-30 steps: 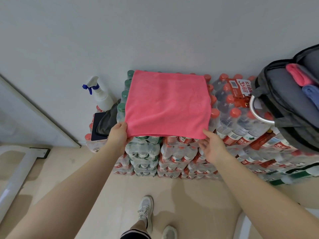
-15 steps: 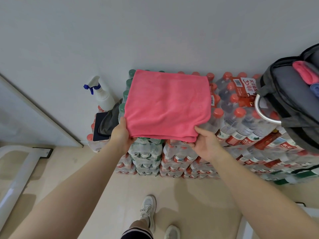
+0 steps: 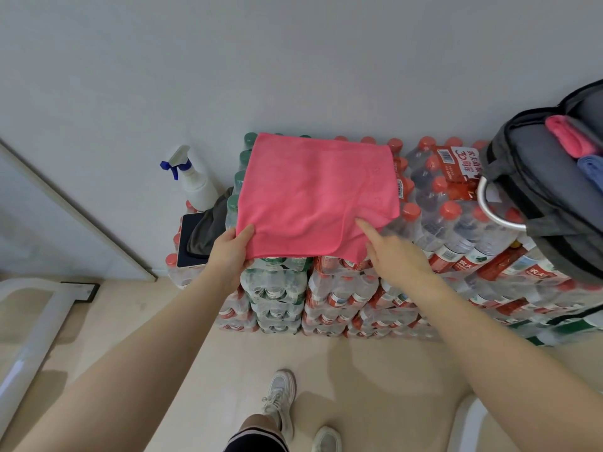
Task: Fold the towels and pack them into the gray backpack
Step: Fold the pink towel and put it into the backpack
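Observation:
A pink towel (image 3: pixel 310 190) lies spread on top of stacked packs of water bottles (image 3: pixel 342 288) against the wall. My left hand (image 3: pixel 231 252) pinches its near left corner, thumb on top. My right hand (image 3: pixel 394 252) holds the near right part, one digit lying on the cloth and the other fingers hidden under it; a rounded fold shows just left of that hand. The gray backpack (image 3: pixel 538 177) stands open on the bottles at the right, apart from both hands. A folded pink towel (image 3: pixel 567 135) and a blue towel (image 3: pixel 592 168) sit inside it.
A white spray bottle (image 3: pixel 195 181), a phone (image 3: pixel 191 236) and a dark cloth (image 3: pixel 208 230) sit on a lower pack left of the towel. A metal ring (image 3: pixel 492 210) hangs at the backpack's left side. A white frame (image 3: pixel 29 321) stands at the far left. My feet are on the beige floor.
My right hand has moved left along the towel's near edge and bunched the near right corner into a fold. My left hand kept its hold on the left corner.

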